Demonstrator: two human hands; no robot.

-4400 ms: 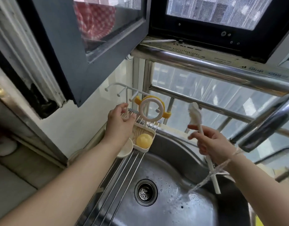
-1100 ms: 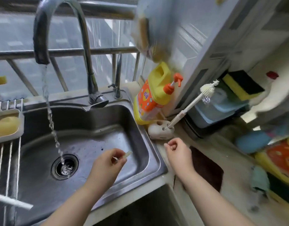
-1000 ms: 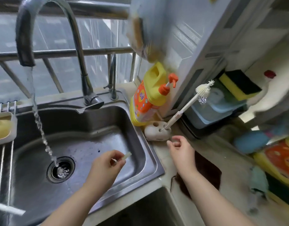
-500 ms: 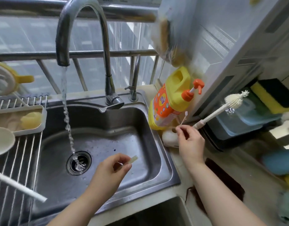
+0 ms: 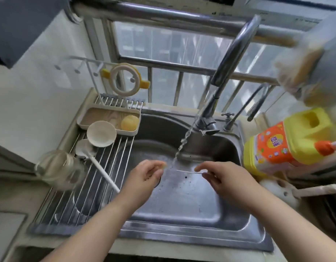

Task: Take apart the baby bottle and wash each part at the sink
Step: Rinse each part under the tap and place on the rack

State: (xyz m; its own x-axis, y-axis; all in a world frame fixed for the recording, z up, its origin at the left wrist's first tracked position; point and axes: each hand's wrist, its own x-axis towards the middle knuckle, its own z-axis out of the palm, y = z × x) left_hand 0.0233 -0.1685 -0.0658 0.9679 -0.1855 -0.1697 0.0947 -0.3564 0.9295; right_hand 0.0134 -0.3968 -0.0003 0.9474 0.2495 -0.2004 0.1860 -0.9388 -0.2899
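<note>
- Most parts look washed: the glass bottle (image 5: 58,170), cap (image 5: 101,133), collar ring (image 5: 125,79) and nipple (image 5: 129,122) rest on the drying rack (image 5: 87,201) along the sink's (image 5: 191,203) left edge.
- Left, I judge: the small part my left hand (image 5: 146,175) pinches by the running stream (image 5: 183,143).
- Half a second ago my right hand (image 5: 223,177) was at the brush holder; now it pinches a thin straw brush (image 5: 188,171) over the basin.

The sink (image 5: 191,210) is brushed steel, dull-sheened and wet; the faucet (image 5: 231,53) is polished metal, glossy; the drying rack (image 5: 84,201) is bare steel rods, smooth; the tray (image 5: 106,118) looks like matt cream plastic with a wood-grain floor; the detergent jug (image 5: 288,144) is glossy yellow plastic under an orange label; the jar (image 5: 59,171) looks clear, like glass.
</note>
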